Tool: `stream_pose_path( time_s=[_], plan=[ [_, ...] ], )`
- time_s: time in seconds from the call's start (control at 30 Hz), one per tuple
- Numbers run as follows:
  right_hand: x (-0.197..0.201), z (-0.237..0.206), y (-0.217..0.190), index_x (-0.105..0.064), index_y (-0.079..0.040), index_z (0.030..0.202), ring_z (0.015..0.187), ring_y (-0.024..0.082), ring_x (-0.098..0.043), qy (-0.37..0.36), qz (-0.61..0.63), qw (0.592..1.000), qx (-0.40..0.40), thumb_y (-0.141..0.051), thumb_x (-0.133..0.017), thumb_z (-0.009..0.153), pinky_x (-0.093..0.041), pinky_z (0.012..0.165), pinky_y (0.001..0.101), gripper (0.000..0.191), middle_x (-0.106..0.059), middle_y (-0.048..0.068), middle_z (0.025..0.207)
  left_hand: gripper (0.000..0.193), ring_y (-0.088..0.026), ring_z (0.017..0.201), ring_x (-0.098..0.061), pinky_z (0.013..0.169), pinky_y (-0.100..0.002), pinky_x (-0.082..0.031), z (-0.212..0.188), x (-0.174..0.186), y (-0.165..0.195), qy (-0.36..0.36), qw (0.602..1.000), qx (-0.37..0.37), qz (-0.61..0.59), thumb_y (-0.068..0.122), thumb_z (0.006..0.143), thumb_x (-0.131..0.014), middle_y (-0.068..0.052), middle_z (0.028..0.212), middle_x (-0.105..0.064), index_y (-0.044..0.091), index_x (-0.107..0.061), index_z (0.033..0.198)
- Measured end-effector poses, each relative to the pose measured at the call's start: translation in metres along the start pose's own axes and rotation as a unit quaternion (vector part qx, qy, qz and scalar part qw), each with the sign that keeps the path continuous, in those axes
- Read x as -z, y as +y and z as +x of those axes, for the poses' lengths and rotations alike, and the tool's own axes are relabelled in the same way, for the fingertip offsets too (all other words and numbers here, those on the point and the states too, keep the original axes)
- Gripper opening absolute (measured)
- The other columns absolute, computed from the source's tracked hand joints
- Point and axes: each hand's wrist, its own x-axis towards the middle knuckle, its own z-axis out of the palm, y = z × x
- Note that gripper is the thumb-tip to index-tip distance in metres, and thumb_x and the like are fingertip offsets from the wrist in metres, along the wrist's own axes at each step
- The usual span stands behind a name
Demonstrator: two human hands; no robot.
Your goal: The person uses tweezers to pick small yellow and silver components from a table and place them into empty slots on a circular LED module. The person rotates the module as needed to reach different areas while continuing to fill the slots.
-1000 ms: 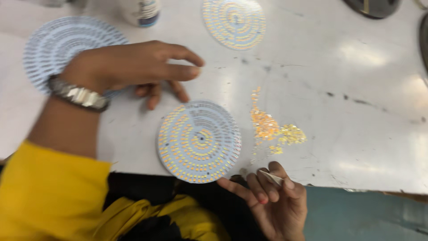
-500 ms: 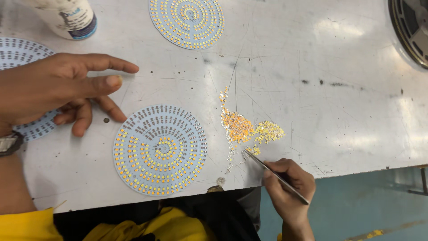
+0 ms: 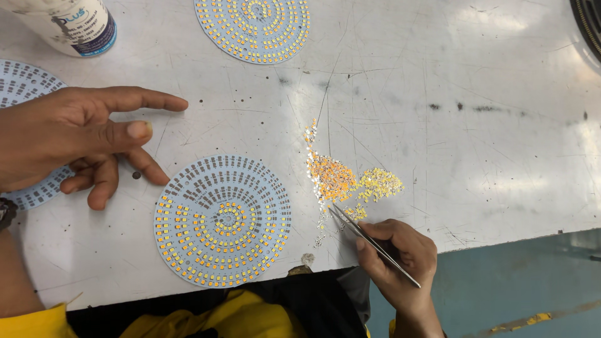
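1. The right hand (image 3: 400,256) pinches a pair of slim metal tweezers (image 3: 372,244) between thumb and fingers at the near edge of the scratched grey bench (image 3: 476,150); the tweezer tips rest at the lower rim of a loose heap of tiny orange and yellow chips (image 3: 347,181).
2. The left hand (image 3: 75,138) lies spread and loosely open on the bench, holding nothing; its index finger points straight right, the thumb sits beneath it, and the other fingers curl down onto the surface.
3. A round pale-blue circuit board (image 3: 222,219), ringed with small chips and partly unfilled toward its upper edge, lies flat between the two hands, just beside the heap.
4. A second round board (image 3: 28,94) is largely covered by the left hand and cut off at the left edge.
5. A third board (image 3: 253,28) and a white bottle (image 3: 69,22) are cropped by the top of the picture; a dark round object (image 3: 588,25) is barely visible in the top right corner, too little to identify.
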Motion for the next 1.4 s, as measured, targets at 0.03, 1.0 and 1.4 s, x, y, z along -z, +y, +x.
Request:
stream_pose_path(
  time_s=[0.03,1.0,1.4],
  plan=[
    [0.0,0.0,0.0,-0.072,0.003,0.094,0.068,0.009,-0.07,-0.002,-0.001,1.0,-0.002,-0.004,-0.078,0.08,-0.053,0.061,0.0206,0.017,-0.076,0.009,0.083,0.066,-0.029,0.032,-0.064,0.028,-0.034,-0.038,0.0,0.0,0.0,0.002,1.0,0.002,0.003,0.053,0.092,-0.062,-0.029,0.084,-0.078,0.029,-0.05,0.152],
    [-0.028,0.013,-0.02,-0.073,-0.001,0.089,0.055,0.009,-0.066,-0.163,0.049,0.985,0.034,-0.009,-0.08,0.076,-0.049,0.053,0.0223,0.016,-0.072,0.006,0.072,0.088,-0.012,0.04,-0.07,0.029,-0.019,-0.046,-0.003,-0.02,0.016,-0.068,0.954,-0.29,-0.035,0.066,0.077,-0.062,-0.019,0.097,-0.081,0.015,-0.048,0.147],
    [-0.037,0.006,-0.026,-0.07,0.0,0.087,0.059,0.014,-0.069,-0.131,0.027,0.984,0.113,-0.007,-0.08,0.076,-0.049,0.053,0.024,0.017,-0.072,0.008,0.075,0.086,-0.01,0.041,-0.071,0.03,-0.018,-0.047,-0.006,-0.024,0.017,-0.053,0.954,-0.295,-0.011,0.067,0.077,-0.06,-0.015,0.096,-0.081,0.016,-0.051,0.145]
  ],
)
